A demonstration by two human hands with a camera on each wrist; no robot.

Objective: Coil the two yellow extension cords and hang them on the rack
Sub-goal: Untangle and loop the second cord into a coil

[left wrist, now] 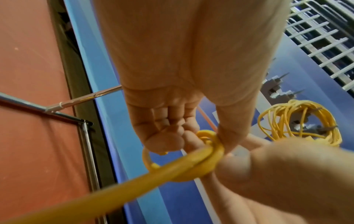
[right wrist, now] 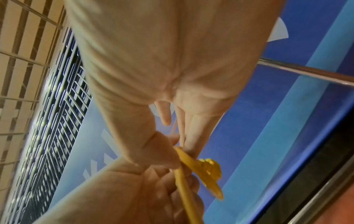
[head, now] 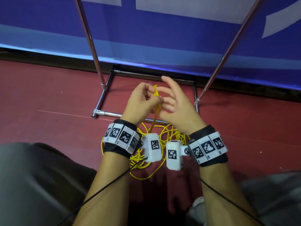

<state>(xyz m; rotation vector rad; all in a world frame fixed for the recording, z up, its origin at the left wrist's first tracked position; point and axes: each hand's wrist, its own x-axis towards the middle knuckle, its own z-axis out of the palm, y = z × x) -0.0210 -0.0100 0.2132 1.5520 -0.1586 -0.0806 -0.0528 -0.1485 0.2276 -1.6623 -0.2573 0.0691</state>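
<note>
A yellow extension cord rises from a loose heap on the floor to a small knotted loop held between both hands. My left hand has its fingers curled and pinches the loop with the thumb. My right hand pinches the same cord between thumb and one finger, while its other fingers stay spread. A second yellow cord, coiled in a ring, hangs by grey hooks against the blue banner. The chrome rack stands just beyond my hands.
The rack's two slanted uprights rise from a rectangular base on the red floor. A blue and white banner stands behind it. A yellow socket block lies in the heap. My knees flank the cord pile.
</note>
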